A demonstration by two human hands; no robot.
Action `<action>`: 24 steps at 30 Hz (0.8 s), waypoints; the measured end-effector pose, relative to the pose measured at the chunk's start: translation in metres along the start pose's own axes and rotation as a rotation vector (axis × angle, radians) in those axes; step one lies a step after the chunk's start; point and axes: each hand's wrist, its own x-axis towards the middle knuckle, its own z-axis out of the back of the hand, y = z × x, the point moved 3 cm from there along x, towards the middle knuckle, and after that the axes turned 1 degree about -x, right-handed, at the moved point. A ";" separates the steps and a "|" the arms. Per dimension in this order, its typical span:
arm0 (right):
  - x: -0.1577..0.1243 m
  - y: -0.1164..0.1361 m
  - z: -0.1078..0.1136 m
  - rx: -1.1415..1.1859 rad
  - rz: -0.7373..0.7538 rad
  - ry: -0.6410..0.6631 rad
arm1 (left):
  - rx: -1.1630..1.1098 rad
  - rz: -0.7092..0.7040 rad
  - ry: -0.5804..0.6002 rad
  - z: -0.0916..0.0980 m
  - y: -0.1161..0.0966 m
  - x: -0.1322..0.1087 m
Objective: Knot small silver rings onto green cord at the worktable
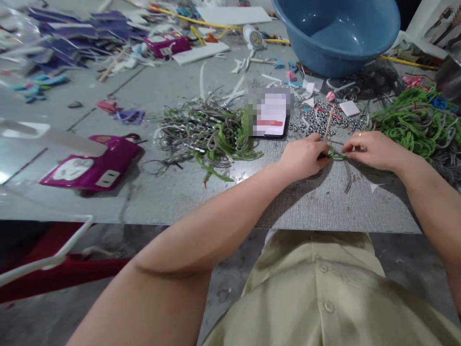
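My left hand (304, 154) is closed at the near side of the table, its fingers on a short green and grey cord (336, 155). A thin wooden stick (329, 124) rises from beside its fingertips; whether the fingers grip it too I cannot tell. My right hand (372, 150), with a ring on one finger, pinches the other end of the cord. Just beyond both hands lie many small silver metal rings (313, 120). A heap of green and grey cords (410, 122) lies by my right hand. To the left is a pile of cords with metal parts (212, 129).
A phone (273, 115) lies beyond my left forearm. At the back stands a blue basin (338, 38). A magenta device (93, 163) sits on the left, with purple scraps (72, 38) behind. The table's near edge (223, 225) runs before my lap.
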 end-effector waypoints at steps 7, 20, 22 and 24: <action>-0.018 0.018 -0.008 0.031 0.109 0.274 | 0.006 -0.015 -0.034 0.000 0.002 -0.001; -0.002 0.024 -0.030 0.343 -0.055 -0.382 | 0.037 0.003 0.001 0.001 0.000 0.000; 0.002 0.023 -0.036 0.294 -0.086 -0.376 | 0.022 0.003 0.001 0.002 0.000 0.000; 0.005 0.021 -0.040 0.221 -0.099 -0.361 | 0.002 0.004 0.001 0.001 0.001 0.001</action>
